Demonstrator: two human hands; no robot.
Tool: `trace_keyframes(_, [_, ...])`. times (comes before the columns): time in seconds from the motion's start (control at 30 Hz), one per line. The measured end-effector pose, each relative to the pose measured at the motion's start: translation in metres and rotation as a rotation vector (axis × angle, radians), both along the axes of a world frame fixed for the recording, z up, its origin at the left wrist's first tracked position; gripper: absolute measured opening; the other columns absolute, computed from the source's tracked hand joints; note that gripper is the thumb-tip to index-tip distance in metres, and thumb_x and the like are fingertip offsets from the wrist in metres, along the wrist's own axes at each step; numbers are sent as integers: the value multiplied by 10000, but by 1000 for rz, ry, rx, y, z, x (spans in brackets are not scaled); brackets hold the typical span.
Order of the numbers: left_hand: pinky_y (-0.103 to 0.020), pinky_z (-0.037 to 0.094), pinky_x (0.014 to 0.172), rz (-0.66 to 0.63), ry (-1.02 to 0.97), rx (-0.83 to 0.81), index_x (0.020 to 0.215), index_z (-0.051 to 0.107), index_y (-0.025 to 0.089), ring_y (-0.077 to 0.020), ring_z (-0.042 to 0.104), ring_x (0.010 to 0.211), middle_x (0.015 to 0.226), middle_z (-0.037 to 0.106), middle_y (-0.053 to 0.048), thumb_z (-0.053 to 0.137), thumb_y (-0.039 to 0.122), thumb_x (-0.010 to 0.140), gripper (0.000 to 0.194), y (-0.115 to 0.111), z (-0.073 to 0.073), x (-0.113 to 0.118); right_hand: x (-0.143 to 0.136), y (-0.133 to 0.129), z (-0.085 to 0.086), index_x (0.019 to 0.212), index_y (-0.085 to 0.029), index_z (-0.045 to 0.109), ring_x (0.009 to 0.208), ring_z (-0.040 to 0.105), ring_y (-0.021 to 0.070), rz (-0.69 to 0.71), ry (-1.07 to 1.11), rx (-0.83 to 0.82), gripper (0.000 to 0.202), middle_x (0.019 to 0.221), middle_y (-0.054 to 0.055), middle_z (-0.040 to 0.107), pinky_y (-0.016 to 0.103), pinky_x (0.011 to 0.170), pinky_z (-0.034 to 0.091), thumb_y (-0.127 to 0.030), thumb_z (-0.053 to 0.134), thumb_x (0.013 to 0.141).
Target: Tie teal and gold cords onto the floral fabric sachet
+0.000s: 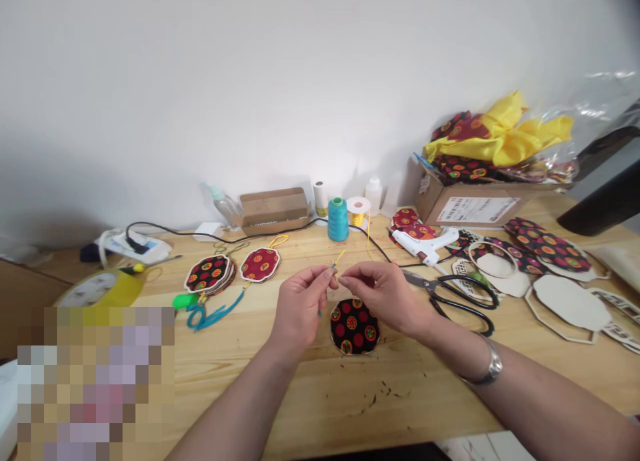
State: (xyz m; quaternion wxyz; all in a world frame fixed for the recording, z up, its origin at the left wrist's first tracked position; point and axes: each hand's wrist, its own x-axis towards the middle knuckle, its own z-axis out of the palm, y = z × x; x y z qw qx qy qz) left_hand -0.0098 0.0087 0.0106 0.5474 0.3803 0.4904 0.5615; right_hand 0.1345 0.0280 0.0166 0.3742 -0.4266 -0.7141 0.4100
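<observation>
1. Left hand (303, 304): thumb and forefinger pinched together on a thin yellow cord (341, 254) wound with fine teal thread (334, 265); the cord's tip stands up above the fingers, seemingly so that the wrapped part stays steady.
2. Right hand (383, 291): thumb and forefinger closed, apparently on the same cord just beside the left fingertips; a close two-handed pinch suits so slight a piece.
3. Black, scallop-edged panel of floral fabric (355, 326): flat on the wood, just below the grip, perhaps hanging from the cord; the join is hidden.
4. Tall spool of teal thread (338, 219): upright, beyond the grip, probably kept there for easy reach.
5. White-flanged reel of yellow cord (359, 211): beside that spool, slightly right of the grip.
6. Black-handled metal scissors (428, 284): right of the grip, laid near the right wrist, presumably for handiness.
</observation>
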Motion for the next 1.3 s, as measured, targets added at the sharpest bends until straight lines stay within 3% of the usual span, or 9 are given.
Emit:
trace_keyframes(0.17, [-201,241,425,14,72,15,680,665,140,-45,349,446,576,575,24,670,314,700,175,-1,-3,1,0,-5,2,786,-172,668,680,562,116,-10,-94,253,169,724,16,654,234,649,405,-186,509,841])
trace_keyframes(0.47, [-194,231,415,-2,41,-4,689,672,134,-36,343,434,571,570,25,688,306,687,173,0,-3,1,5,-1,0,769,-160,643,708,560,129,12,-195,381,155,738,33,654,243,671,409,-159,509,847])
trace_keyframes(0.7, [-179,215,394,-31,-114,-74,653,648,118,-17,321,408,562,551,24,723,290,637,189,1,0,0,7,-2,3,801,-159,648,657,544,124,45,-224,502,180,699,39,644,251,635,392,-213,491,870])
trace_keyframes(0.9, [-159,194,382,-106,-249,-145,639,621,108,-3,280,403,546,487,37,738,298,636,223,3,0,-5,15,-7,19,776,-166,626,641,505,136,311,-74,711,207,672,40,615,308,661,396,-267,467,863])
trace_keyframes(0.97, [-151,176,375,-112,-281,-149,661,623,101,5,261,399,559,495,34,742,276,633,214,3,0,-5,16,-6,21,766,-161,623,651,509,140,221,12,698,212,685,51,609,307,647,408,-221,446,866])
trace_keyframes(1.1, [-146,158,370,-132,-318,-143,668,610,95,17,224,385,574,508,34,729,255,648,200,4,0,-5,16,6,11,826,-169,627,695,529,139,-97,91,620,141,723,42,597,285,638,430,-163,490,856])
trace_keyframes(1.17, [-147,153,367,-157,-335,-151,667,600,96,20,204,378,570,497,40,719,254,659,198,4,0,-5,16,13,3,896,-188,627,761,547,145,-136,74,607,146,796,42,612,293,681,444,-154,489,860])
trace_keyframes(1.3, [-147,157,366,-188,-361,-184,659,589,104,18,192,374,565,488,45,712,246,658,188,4,2,-6,16,20,-8,1001,-212,610,858,534,159,-70,-68,724,218,912,56,586,321,747,447,-123,480,851])
